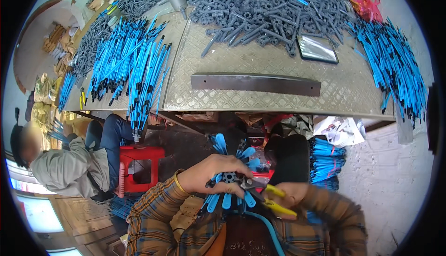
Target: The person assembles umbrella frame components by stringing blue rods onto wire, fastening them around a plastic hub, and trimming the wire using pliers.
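Observation:
Over my lap, my left hand [204,172] is closed around a round dark grey hub [228,177] with holes in its face. Blue flat-ended strips [251,199] with black parts fan out around the hub on several sides. My right hand [293,194], slightly blurred, grips pliers [281,207] with yellow handles. The pliers' metal jaws lie beside the hub's right side, close to my left fingertips. What the jaws touch cannot be made out.
A table ahead bears a heap of grey hub pieces [260,10], blue rods [116,61] left, more blue rods [395,65] right, a metal bar [255,84] and a phone [318,49]. A person [69,163] sits left, near a red stool [151,172].

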{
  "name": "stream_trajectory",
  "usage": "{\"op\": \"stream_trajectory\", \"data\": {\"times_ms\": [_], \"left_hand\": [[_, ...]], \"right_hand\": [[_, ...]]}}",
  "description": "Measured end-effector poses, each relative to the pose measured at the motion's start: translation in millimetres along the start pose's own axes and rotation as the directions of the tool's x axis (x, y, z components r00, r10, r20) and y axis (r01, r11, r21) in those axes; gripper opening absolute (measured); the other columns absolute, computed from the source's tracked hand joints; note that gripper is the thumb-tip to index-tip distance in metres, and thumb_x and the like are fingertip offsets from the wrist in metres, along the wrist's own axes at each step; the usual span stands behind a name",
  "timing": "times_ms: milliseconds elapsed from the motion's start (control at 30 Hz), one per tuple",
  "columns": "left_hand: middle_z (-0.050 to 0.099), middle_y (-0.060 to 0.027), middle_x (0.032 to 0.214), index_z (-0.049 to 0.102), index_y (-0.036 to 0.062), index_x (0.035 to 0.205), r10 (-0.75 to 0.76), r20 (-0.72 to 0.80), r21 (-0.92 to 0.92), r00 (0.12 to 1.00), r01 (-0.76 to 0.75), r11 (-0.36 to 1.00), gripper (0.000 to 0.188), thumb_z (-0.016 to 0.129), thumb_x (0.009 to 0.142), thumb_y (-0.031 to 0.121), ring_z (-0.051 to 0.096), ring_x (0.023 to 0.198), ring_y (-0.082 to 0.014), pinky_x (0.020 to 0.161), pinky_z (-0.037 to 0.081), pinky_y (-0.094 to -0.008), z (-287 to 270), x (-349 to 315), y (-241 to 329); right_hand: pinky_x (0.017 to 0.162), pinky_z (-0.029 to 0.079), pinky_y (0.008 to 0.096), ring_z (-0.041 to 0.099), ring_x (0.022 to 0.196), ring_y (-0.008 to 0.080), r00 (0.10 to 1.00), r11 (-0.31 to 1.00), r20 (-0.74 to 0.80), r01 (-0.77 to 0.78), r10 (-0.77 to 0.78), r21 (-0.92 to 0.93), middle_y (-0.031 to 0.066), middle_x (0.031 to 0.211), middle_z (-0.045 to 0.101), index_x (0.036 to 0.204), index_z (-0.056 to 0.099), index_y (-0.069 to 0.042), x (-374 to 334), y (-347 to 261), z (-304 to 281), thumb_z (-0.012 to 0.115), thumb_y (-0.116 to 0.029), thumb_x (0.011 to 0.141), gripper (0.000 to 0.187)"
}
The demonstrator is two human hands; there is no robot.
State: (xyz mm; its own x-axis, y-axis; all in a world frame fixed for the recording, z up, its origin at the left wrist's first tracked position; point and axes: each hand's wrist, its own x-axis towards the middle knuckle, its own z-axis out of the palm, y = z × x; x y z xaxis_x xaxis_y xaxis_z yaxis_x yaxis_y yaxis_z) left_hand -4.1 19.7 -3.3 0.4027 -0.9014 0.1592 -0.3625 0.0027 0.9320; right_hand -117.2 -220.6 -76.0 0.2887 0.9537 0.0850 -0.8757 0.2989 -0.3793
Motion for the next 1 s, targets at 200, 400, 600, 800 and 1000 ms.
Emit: {"op": "stream_trajectory", "data": {"times_ms": [200, 400, 600, 800, 1000], "left_hand": [[0.062, -0.0156, 0.094, 0.058, 0.0004, 0.103, -0.157, -0.026, -0.060, 0.987, 0.155, 0.986, 0.044, 0.073, 0.071, 0.026, 0.061, 0.085, -0.0286, 0.075, 0.046, -0.0337, -7, 1, 11], [0.062, -0.0112, 0.085, 0.060, 0.0019, 0.102, -0.046, 0.077, -0.026, 0.996, 0.049, 0.998, 0.050, 0.079, 0.062, 0.026, 0.061, 0.077, -0.0241, 0.067, 0.046, -0.0320, -6, 14, 3], [0.062, -0.0108, 0.084, 0.060, 0.0019, 0.103, -0.119, -0.016, -0.062, 0.993, 0.118, 0.991, 0.052, 0.079, 0.062, 0.027, 0.061, 0.076, -0.0241, 0.067, 0.046, -0.0318, -5, 6, 2], [0.062, -0.0108, 0.085, 0.060, 0.0017, 0.102, -0.113, 0.083, -0.014, 0.990, 0.114, 0.993, 0.051, 0.079, 0.062, 0.028, 0.061, 0.076, -0.0235, 0.068, 0.046, -0.0312, -9, 15, 6], [0.063, -0.0110, 0.086, 0.060, 0.0020, 0.103, -0.094, 0.059, -0.051, 0.994, 0.097, 0.994, 0.052, 0.079, 0.063, 0.029, 0.062, 0.078, -0.0236, 0.068, 0.046, -0.0309, -6, 14, 4]], "right_hand": [[0.047, 0.046, 0.0272, 0.059, 0.055, 0.0201, 0.872, -0.013, -0.196, -0.226, -0.448, -0.974, 0.0123, 0.072, 0.060, 0.130, 0.025, -0.002, -19, -60, 42, 0.060, -0.026, 0.082, 0.064], [0.054, 0.048, 0.0280, 0.062, 0.064, 0.0200, 0.863, 0.945, -0.449, -0.308, 0.230, -0.108, 0.0109, 0.082, 0.062, 0.132, 0.026, -0.004, -29, -22, 27, 0.057, -0.020, 0.083, 0.061], [0.058, 0.049, 0.0264, 0.060, 0.069, 0.0165, 0.863, 0.772, -0.498, -0.373, 0.085, -0.515, 0.0106, 0.086, 0.059, 0.129, 0.032, -0.003, -25, -62, 51, 0.059, -0.020, 0.085, 0.055], [0.051, 0.048, 0.0272, 0.061, 0.062, 0.0173, 0.898, 0.973, -0.424, -0.189, 0.117, -0.131, 0.0094, 0.074, 0.061, 0.132, 0.029, -0.003, -20, -28, 24, 0.052, -0.021, 0.089, 0.052], [0.051, 0.048, 0.0289, 0.062, 0.061, 0.0181, 0.925, 0.827, -0.368, -0.133, -0.094, -0.546, 0.0100, 0.073, 0.059, 0.127, 0.033, -0.001, -17, -40, 50, 0.056, -0.023, 0.088, 0.050]]}}
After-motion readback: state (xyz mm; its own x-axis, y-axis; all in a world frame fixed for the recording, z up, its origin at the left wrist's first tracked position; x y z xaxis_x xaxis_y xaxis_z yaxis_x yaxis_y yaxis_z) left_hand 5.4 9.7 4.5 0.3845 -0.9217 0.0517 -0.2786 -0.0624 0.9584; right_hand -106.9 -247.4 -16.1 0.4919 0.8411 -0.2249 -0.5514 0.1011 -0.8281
